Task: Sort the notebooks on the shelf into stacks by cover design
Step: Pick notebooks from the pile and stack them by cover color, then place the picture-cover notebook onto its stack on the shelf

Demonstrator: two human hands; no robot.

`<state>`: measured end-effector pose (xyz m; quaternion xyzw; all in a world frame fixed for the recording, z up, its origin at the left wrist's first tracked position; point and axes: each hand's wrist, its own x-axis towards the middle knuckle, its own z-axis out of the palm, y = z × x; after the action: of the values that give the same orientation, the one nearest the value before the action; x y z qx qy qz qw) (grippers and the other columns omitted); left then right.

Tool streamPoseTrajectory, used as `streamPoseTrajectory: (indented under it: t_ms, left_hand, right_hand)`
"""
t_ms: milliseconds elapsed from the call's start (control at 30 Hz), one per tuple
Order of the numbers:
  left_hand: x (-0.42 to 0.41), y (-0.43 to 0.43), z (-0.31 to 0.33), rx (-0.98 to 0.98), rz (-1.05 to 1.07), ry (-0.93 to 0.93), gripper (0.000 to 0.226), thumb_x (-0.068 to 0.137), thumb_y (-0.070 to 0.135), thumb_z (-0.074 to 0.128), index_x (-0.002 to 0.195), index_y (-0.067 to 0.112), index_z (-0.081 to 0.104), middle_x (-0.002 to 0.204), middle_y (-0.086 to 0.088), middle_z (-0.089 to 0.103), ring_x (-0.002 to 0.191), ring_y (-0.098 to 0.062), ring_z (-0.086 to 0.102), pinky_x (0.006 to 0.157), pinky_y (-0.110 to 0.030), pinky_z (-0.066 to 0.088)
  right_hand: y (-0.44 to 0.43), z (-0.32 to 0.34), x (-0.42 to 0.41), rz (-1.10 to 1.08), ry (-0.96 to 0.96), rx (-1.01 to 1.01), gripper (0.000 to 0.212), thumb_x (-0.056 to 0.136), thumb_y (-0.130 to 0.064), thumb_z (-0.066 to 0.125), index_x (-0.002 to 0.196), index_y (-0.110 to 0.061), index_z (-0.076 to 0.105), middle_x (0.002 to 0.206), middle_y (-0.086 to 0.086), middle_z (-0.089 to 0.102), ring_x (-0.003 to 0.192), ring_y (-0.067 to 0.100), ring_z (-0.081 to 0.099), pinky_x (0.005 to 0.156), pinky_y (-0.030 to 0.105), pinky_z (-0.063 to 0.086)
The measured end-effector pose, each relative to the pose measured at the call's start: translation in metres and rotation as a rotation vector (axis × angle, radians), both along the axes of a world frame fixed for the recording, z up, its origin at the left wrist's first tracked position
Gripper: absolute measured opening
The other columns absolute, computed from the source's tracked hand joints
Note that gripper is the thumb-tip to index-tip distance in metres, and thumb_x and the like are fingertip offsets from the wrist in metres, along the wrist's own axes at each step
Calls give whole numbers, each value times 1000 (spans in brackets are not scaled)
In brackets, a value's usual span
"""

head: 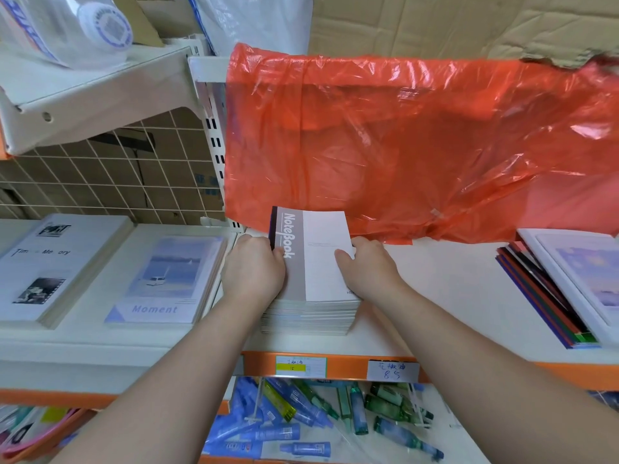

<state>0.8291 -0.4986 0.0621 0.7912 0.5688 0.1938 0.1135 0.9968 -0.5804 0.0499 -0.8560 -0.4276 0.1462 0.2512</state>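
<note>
The white shelf board (435, 289) runs under my grip, with bare room from my right hand out to the pile of colour-edged notebooks (549, 296) far to the right. Beyond my fingertips the orange-red plastic bag (418, 145) hangs low, and its hem meets the far edge of what I hold. Just left of my left hand lies the "Moment" stack (164, 279), with only a narrow gap between. Beneath my grip the grey-and-white stack (311, 316) sits near the shelf's orange front lip (335, 358). On top lies the NoteBook notebook (315, 256), square with the stack. My left hand (254, 272) curls round its spine edge. My right hand (368, 269) grips its right edge, thumb on the cover.
</note>
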Motion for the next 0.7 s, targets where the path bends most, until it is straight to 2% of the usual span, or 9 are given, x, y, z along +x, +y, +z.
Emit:
streamPoseTrajectory:
  t_ms: [100,233,333,433,500,533,600,700]
  left_hand:
    - [0,0,0,-8,-3,6,31,97,34,49,89,8,64,102,-16,60,93,-36,56,67,-32,35]
    - [1,-5,10,10,6,4,31,96,34,49,96,6,61,107,-18,58,98,-39,55,72,-37,40]
    - [15,-15,31,121,-51,-5,29,95,30,48,103,4,60,108,-19,54,103,-41,51,83,-43,42]
    - [47,-31,46,196,-234,7,31,96,30,49,112,6,59,115,-18,55,109,-39,49,90,-44,39]
    - [75,-46,47,202,-390,16,38,96,32,51,123,5,57,129,-18,54,119,-38,47,101,-42,37]
    - [91,-54,44,195,-461,39,44,96,33,50,130,4,53,138,-19,51,127,-37,44,108,-41,33]
    - [121,-73,37,167,-582,134,57,98,38,46,143,3,40,153,-19,36,141,-38,31,118,-41,24]
    - [161,-99,22,118,-695,287,67,102,45,36,154,7,21,163,-15,16,150,-36,12,122,-42,14]
  right_hand:
    - [1,-4,0,0,9,7,41,95,-43,42,122,-15,56,126,10,51,111,30,53,85,35,44]
    - [0,-7,3,5,102,31,45,90,-53,39,108,-18,59,109,12,64,94,29,62,81,35,48]
    - [-9,0,17,-20,98,88,40,98,-44,37,108,-14,61,109,12,64,102,29,57,77,32,39]
    - [-29,10,41,-6,40,91,36,102,-36,35,114,-10,58,115,11,62,110,31,53,78,31,34]
    - [-50,10,63,14,-41,41,38,102,-35,36,121,-8,54,123,13,58,119,33,50,86,34,38]
    - [-61,9,74,28,-107,-5,41,102,-35,37,127,-6,51,129,14,54,126,34,45,95,37,39]
    - [-87,4,96,51,-255,-122,49,102,-35,37,139,-4,41,144,16,43,138,36,31,111,42,30]
    - [-126,-2,127,26,-400,-269,56,102,-39,32,147,-7,29,156,15,25,146,35,14,118,45,17]
